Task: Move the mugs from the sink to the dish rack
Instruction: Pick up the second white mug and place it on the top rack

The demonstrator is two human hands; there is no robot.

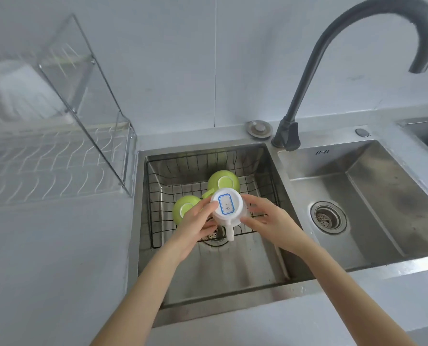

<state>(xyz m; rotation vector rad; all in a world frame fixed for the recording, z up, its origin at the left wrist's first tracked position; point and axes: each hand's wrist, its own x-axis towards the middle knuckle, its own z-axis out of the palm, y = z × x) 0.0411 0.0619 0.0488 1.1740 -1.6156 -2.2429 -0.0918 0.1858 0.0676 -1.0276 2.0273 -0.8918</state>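
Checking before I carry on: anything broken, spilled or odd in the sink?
Nothing stands out. The white mug is upside down between the left hand and right hand; two green mugs sit upside down in the wire basket.

Soft even daylight, wide-angle bowing, perhaps slight motion blur.

A blue-bordered label [225, 204] sits on the upturned base of the white mug [226, 211]; its small marks are too blurred to read. No other text shows.
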